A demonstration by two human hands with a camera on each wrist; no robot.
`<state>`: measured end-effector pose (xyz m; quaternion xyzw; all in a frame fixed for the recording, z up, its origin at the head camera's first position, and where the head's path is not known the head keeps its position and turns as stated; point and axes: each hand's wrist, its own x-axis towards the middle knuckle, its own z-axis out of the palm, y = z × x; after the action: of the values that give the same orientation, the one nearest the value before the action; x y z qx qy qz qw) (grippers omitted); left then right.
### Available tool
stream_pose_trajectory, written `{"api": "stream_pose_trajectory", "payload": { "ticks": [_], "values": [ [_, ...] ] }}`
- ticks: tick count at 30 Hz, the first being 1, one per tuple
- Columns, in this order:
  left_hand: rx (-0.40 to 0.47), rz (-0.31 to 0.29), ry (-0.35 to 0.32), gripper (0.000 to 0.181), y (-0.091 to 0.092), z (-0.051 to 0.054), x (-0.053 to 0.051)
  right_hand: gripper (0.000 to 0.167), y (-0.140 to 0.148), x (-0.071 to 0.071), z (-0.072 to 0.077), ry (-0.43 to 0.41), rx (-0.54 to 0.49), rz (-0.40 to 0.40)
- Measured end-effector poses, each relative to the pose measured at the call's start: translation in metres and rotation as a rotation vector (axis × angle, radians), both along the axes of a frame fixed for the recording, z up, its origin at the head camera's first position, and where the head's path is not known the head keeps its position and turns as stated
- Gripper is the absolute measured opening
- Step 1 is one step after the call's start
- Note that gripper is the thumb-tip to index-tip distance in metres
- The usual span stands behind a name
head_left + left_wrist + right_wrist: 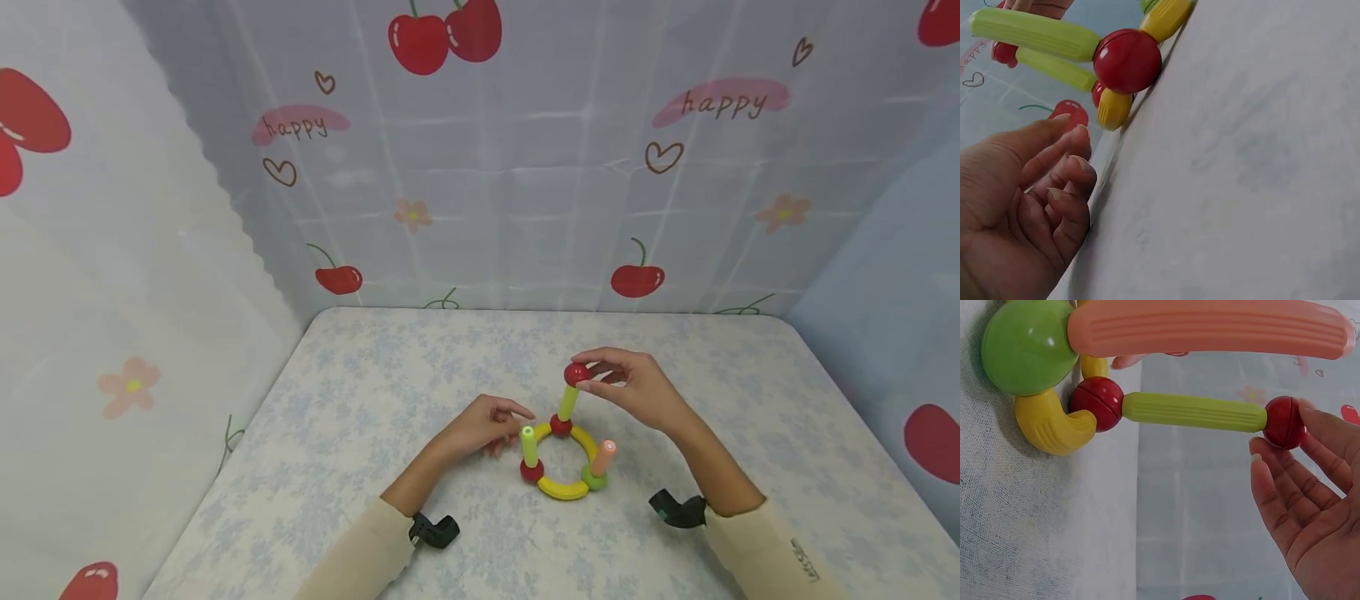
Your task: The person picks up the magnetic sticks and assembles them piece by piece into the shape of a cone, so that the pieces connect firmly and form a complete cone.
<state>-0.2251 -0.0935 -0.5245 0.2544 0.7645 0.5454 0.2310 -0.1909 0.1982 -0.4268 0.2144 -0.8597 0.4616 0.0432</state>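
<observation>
A ring of curved yellow rods [564,489] joined by two red balls and a green ball [594,477] lies on the table. From the balls rise a light-green rod [529,447] at left, an orange rod [603,457] at right and another light-green rod [1194,412] at the back. A red ball [577,374] tops the back rod, and my right hand [637,385] pinches it between thumb and fingers. My left hand [482,425] hovers just left of the ring, fingers loosely bent, holding nothing; the left wrist view shows a gap between it and the toy.
The table [360,400] has a pale blue floral cover. Curtains [487,208] printed with cherries and hearts hang behind and at both sides. Each wrist carries a black camera mount, the left one [435,531] near the tabletop.
</observation>
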Motion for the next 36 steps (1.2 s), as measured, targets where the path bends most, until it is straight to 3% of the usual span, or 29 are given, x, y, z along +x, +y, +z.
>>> {"api": "stream_pose_trajectory", "payload": {
  "ticks": [4, 8, 11, 15, 25, 36],
  "values": [
    [-0.019, -0.048, 0.071, 0.024, -0.012, 0.012, -0.005, 0.034, 0.000, 0.001, 0.001, 0.002, 0.005, -0.001],
    [-0.052, -0.204, 0.130, 0.028, -0.023, 0.027, -0.008, 0.032, 0.002, 0.001, 0.002, 0.003, 0.001, 0.011],
    [-0.020, -0.313, 0.140, 0.033, -0.025, 0.033, -0.007, 0.032, 0.003, 0.001, 0.001, 0.006, -0.004, 0.020],
    [0.052, -0.373, 0.138, 0.032, -0.018, 0.033, -0.004, 0.032, 0.004, 0.001, 0.001, 0.004, -0.010, 0.020],
    [0.225, -0.359, 0.212, 0.018, -0.001, 0.023, 0.004, 0.030, 0.002, 0.001, -0.001, -0.019, -0.021, 0.045],
    [0.236, -0.270, 0.215, 0.014, 0.009, 0.020, 0.012, 0.028, 0.001, 0.004, 0.003, -0.017, -0.017, 0.111]
  ]
}}
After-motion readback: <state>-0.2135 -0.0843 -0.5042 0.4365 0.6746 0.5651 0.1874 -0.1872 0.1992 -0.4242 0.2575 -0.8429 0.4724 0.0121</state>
